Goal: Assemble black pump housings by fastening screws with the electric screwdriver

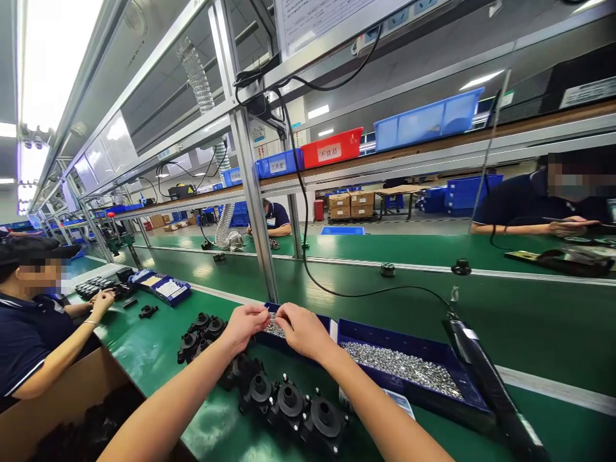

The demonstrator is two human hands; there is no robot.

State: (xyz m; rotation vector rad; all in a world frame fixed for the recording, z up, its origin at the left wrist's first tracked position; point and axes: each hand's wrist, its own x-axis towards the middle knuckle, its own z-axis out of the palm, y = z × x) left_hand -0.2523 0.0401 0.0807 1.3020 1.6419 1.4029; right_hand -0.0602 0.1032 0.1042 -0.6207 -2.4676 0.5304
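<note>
Pinching screws (274,328), perhaps: both hands (243,328) (304,332)

Both hands are meeting over a small blue tray (317,319) of tiny screws (274,328) — the left hand (244,327) and right hand (301,330) are pinching at them, fingertips nearly touching. Black plastic parts (289,401) are lying in a row just below — a larger blue tray (433,350) of screws is sitting to the right.

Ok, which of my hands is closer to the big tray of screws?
Right. The right hand is just left of the big tray; the left hand lies farther left, beyond the right one.
</note>
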